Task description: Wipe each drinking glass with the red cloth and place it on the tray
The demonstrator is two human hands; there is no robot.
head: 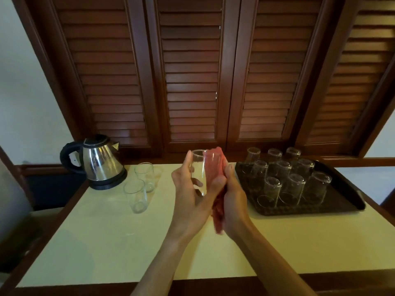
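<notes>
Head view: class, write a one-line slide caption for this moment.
Left hand holds a drinking glass while right hand wipes it with the red cloth; tray alongside.

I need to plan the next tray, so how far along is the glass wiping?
Nine glasses stand upside down on the tray. One glass is in hand: the left hand holds it while the right hand works the red cloth against it. Two glasses wait by the kettle.

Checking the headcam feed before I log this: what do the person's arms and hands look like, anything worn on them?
Both forearms are bare up to the frame edge, with no sleeves in view. The left hand and right hand wear no gloves, and no rings, watch or bracelet are visible. Dim light could hide small details.
</notes>
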